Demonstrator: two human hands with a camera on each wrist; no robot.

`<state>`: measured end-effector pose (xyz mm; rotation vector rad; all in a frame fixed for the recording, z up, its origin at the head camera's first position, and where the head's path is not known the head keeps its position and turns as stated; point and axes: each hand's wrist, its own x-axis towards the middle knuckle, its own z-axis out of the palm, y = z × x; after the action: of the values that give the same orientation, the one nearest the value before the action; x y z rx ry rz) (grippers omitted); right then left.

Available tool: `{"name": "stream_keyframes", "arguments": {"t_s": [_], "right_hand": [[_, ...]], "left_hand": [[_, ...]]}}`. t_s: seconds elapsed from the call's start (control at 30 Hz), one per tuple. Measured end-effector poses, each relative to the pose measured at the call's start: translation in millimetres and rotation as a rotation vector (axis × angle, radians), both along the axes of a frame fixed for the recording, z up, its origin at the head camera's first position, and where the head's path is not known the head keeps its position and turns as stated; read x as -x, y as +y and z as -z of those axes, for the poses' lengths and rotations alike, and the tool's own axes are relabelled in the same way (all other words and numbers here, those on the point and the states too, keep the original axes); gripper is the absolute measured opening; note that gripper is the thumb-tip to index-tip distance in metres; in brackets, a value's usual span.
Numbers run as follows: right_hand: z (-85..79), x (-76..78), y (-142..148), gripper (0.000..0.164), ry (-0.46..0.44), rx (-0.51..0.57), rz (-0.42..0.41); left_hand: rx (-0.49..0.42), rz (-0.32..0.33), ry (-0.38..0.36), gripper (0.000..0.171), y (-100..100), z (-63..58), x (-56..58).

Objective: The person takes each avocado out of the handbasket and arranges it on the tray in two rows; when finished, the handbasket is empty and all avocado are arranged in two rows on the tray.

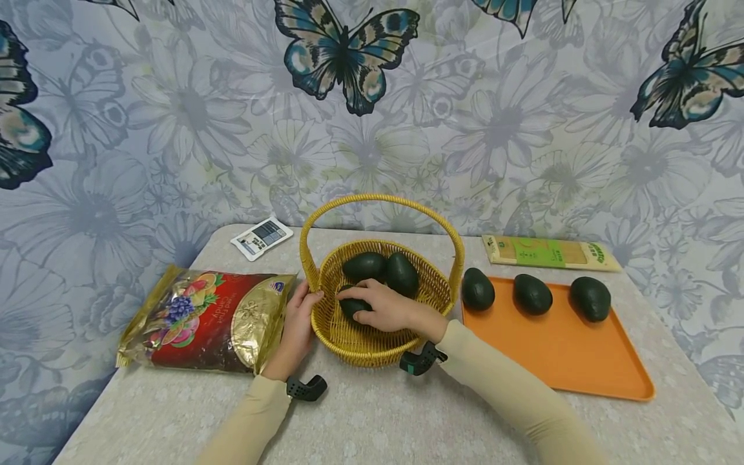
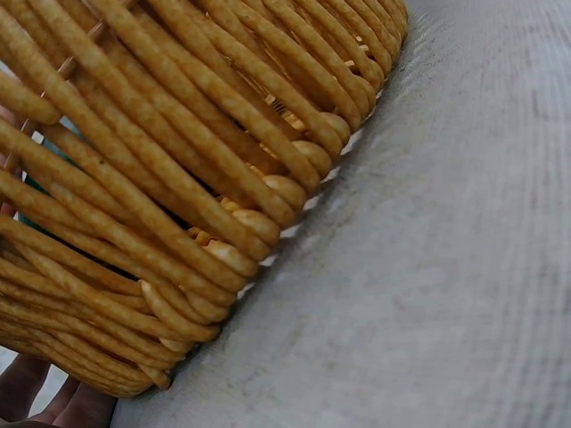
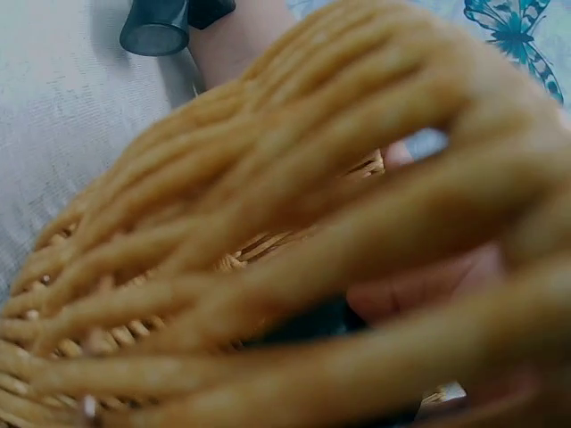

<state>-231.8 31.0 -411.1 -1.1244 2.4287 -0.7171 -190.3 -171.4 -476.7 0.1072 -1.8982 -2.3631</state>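
Note:
A yellow wicker basket (image 1: 372,356) with a tall arched handle stands mid-table. My left hand (image 1: 298,329) holds its left side, thumb at the rim; in the left wrist view its fingers (image 2: 76,403) show past the woven wall (image 2: 196,169). Inside the basket, my right hand (image 1: 386,309) grips a dark green avocado (image 1: 353,307), thumb and fingers around it. Just behind lie two more avocados, one on its side (image 1: 365,266) and another (image 1: 402,275) to its right. Through the blurred weave (image 3: 268,223) in the right wrist view, that hand and avocado are partly hidden.
Right of the basket, an orange tray (image 1: 581,355) carries three avocados (image 1: 532,294) along its far edge. A flat noodle-like pack (image 1: 552,252) lies behind it. To the left are a large red and gold candy bag (image 1: 212,320) and a small white pouch (image 1: 261,238).

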Motion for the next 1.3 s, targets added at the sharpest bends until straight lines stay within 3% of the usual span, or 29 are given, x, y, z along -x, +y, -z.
{"name": "stream_keyframes", "arguments": {"t_s": [0.13, 0.4, 0.63, 1.3], "right_hand": [[-0.5, 0.8, 1.0, 0.046, -0.003, 0.021, -0.016], [-0.2, 2.7, 5.2, 0.044, 0.020, 0.049, 0.059], [1.5, 5.8, 8.0, 0.044, 0.022, 0.080, 0.060], [-4.6, -3.3, 21.4, 0.044, -0.074, 0.223, 0.104]], "left_hand": [[0.007, -0.006, 0.006, 0.056, 0.3, -0.3, 0.2], [0.014, -0.013, 0.015, 0.056, -0.2, 0.9, 0.2], [0.000, -0.010, 0.014, 0.057, -1.5, -0.4, 2.7], [0.011, -0.010, 0.003, 0.057, 0.4, -0.9, -0.6]]}}
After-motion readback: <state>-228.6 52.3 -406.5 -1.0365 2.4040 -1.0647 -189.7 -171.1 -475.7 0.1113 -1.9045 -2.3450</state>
